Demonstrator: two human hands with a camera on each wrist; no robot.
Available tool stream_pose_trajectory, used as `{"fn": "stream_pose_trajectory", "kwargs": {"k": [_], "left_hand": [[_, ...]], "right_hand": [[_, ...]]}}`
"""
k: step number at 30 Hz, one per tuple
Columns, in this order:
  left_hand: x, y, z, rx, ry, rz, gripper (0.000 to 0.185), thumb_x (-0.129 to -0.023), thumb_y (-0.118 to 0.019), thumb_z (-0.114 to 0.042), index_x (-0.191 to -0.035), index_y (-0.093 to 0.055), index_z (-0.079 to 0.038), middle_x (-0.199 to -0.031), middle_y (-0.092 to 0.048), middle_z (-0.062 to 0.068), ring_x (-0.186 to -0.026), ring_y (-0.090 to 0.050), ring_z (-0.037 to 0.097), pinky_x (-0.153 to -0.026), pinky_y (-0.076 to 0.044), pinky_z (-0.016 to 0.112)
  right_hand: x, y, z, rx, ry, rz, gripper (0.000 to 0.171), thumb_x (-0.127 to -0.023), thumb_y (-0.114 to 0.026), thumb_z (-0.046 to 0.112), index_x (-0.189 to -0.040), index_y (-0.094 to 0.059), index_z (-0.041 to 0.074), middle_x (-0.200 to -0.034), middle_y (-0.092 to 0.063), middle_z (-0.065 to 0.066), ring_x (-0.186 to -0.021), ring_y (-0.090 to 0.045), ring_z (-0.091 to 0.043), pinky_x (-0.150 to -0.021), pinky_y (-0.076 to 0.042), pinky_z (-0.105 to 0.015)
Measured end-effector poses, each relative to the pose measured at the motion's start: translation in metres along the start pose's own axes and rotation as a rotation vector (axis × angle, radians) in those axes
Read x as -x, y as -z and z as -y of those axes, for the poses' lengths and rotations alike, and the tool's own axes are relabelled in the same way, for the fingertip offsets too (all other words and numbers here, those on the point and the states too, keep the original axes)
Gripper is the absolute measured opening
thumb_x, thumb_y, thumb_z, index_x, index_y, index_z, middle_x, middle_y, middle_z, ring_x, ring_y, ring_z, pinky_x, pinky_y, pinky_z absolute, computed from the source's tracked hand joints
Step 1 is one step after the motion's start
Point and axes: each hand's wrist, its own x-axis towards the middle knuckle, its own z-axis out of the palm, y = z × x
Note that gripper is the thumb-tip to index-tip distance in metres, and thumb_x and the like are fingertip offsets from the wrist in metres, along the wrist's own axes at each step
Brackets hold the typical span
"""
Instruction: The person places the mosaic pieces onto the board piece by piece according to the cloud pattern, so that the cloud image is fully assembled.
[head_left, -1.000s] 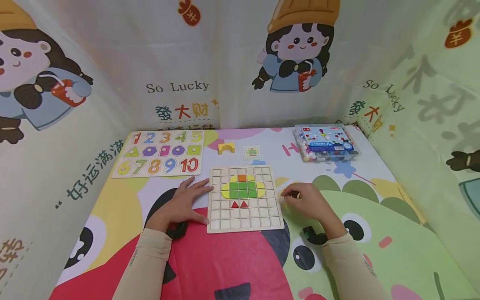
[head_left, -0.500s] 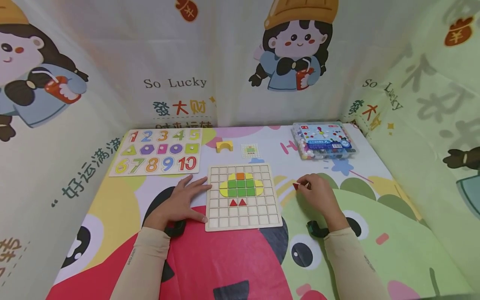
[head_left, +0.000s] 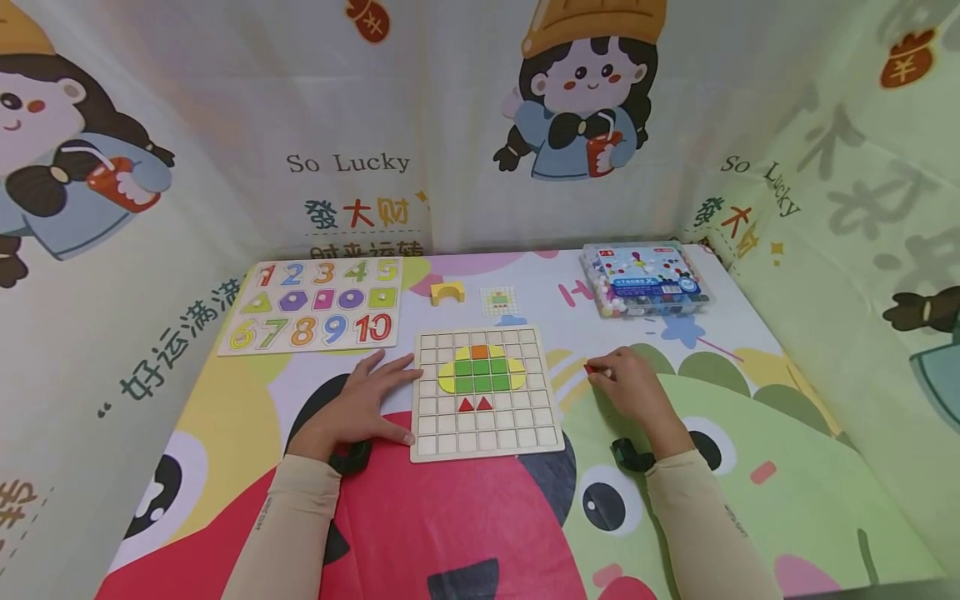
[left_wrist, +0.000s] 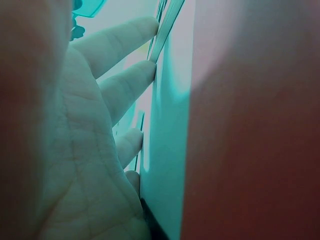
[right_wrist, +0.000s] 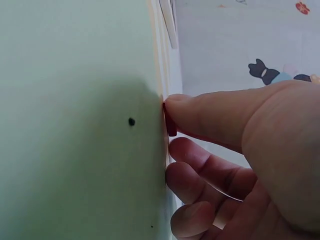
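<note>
A square wooden grid board [head_left: 495, 437] lies on the table with green, yellow, orange and red pieces on it. Two red triangles [head_left: 466, 405] sit side by side below the green squares. My left hand [head_left: 362, 408] rests at the board's left edge, fingers spread, the fingertips [left_wrist: 147, 70] touching its side in the left wrist view. Right of the board, my right hand [head_left: 628, 383] is low over the table and pinches a small red triangle piece [head_left: 589, 368]. In the right wrist view the thumb covers part of that red piece [right_wrist: 170, 125].
A number-and-shape puzzle board [head_left: 315, 304] lies at the back left. Behind the grid board are a yellow arch block [head_left: 447, 292] and a small pattern card [head_left: 499, 302]. A clear plastic box [head_left: 645, 279] of colored parts stands at the back right.
My right hand has moved up and slightly right from beside the grid board, and the red triangle has come into view at its fingertips. The left hand stays at the board's edge.
</note>
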Motion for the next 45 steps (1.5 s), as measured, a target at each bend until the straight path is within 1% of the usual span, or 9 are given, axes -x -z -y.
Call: {"fn": "stream_pose_trajectory", "kwargs": {"k": [16, 20, 24, 27, 30, 34, 36, 40, 45], "left_hand": [[0.0, 0.0, -0.001, -0.01, 0.002, 0.005, 0.106, -0.067, -0.095, -0.053, -0.16, -0.048, -0.03, -0.176, -0.029, -0.001, -0.163, -0.006, 0.04, -0.114, -0.044, 0.07], [0.0, 0.0, 0.0, -0.017, -0.001, -0.001, 0.107, -0.067, -0.095, -0.052, -0.16, -0.048, -0.03, -0.175, -0.029, 0.0, -0.163, -0.006, 0.041, -0.114, -0.045, 0.07], [0.0, 0.0, 0.0, -0.015, -0.007, -0.004, 0.107, -0.067, -0.095, -0.052, -0.16, -0.049, -0.029, -0.175, -0.03, 0.0, -0.163, -0.007, 0.041, -0.114, -0.044, 0.071], [0.0, 0.001, 0.0, -0.014, -0.008, -0.004, 0.107, -0.067, -0.095, -0.052, -0.16, -0.049, -0.029, -0.175, -0.03, 0.0, -0.163, -0.007, 0.041, -0.114, -0.044, 0.071], [-0.001, 0.001, 0.0, -0.011, -0.014, 0.0, 0.106, -0.067, -0.095, -0.052, -0.16, -0.049, -0.029, -0.175, -0.03, 0.0, -0.163, -0.007, 0.041, -0.115, -0.043, 0.071], [-0.001, 0.0, -0.001, 0.001, -0.012, 0.008, 0.106, -0.067, -0.095, -0.054, -0.16, -0.049, -0.03, -0.176, -0.029, -0.002, -0.164, -0.005, 0.039, -0.116, -0.043, 0.07], [-0.001, 0.0, -0.001, 0.004, -0.005, 0.01, 0.107, -0.067, -0.095, -0.054, -0.16, -0.048, -0.031, -0.176, -0.028, -0.004, -0.164, -0.005, 0.037, -0.116, -0.043, 0.069], [-0.001, 0.0, -0.001, -0.002, -0.003, 0.003, 0.107, -0.066, -0.095, -0.054, -0.16, -0.048, -0.031, -0.176, -0.028, -0.003, -0.164, -0.005, 0.038, -0.114, -0.045, 0.069], [0.0, 0.0, 0.0, -0.003, 0.009, 0.002, 0.107, -0.066, -0.096, -0.053, -0.16, -0.048, -0.032, -0.176, -0.028, -0.004, -0.164, -0.005, 0.038, -0.113, -0.047, 0.068]], "right_hand": [[0.002, 0.004, 0.008, -0.018, -0.058, -0.004, 0.013, -0.094, -0.08, 0.012, -0.104, -0.081, 0.003, -0.097, -0.078, -0.013, -0.091, -0.071, -0.03, -0.083, -0.06, -0.05], [0.003, 0.004, 0.009, -0.02, -0.056, -0.006, 0.018, -0.095, -0.079, 0.011, -0.111, -0.08, 0.002, -0.098, -0.08, -0.014, -0.094, -0.073, -0.033, -0.084, -0.061, -0.051], [0.004, 0.004, 0.01, -0.006, -0.03, -0.017, 0.023, -0.096, -0.076, 0.006, -0.118, -0.079, 0.0, -0.102, -0.081, -0.016, -0.096, -0.074, -0.035, -0.083, -0.061, -0.051], [0.005, 0.004, 0.012, -0.006, -0.012, -0.024, 0.019, -0.097, -0.074, 0.005, -0.114, -0.08, 0.0, -0.104, -0.081, -0.017, -0.096, -0.074, -0.035, -0.082, -0.061, -0.05], [0.004, 0.003, 0.014, -0.028, 0.009, -0.025, 0.014, -0.097, -0.074, 0.007, -0.108, -0.082, 0.003, -0.102, -0.082, -0.013, -0.092, -0.074, -0.03, -0.077, -0.06, -0.042], [0.004, 0.001, 0.02, -0.073, 0.076, -0.022, 0.008, -0.094, -0.078, 0.008, -0.1, -0.083, 0.007, -0.091, -0.081, -0.006, -0.081, -0.071, -0.019, -0.069, -0.055, -0.029], [0.003, 0.0, 0.027, -0.09, 0.117, -0.014, 0.006, -0.092, -0.078, 0.007, -0.096, -0.083, 0.008, -0.086, -0.079, -0.003, -0.076, -0.068, -0.015, -0.067, -0.053, -0.026], [-0.002, -0.004, 0.045, -0.109, 0.175, 0.044, 0.007, -0.09, -0.076, 0.007, -0.093, -0.081, 0.011, -0.082, -0.075, 0.002, -0.073, -0.058, -0.009, -0.066, -0.049, -0.025], [-0.009, -0.011, 0.07, -0.101, 0.236, 0.139, 0.007, -0.091, -0.076, 0.008, -0.092, -0.082, 0.012, -0.082, -0.074, 0.005, -0.074, -0.057, -0.007, -0.067, -0.049, -0.023]]}}
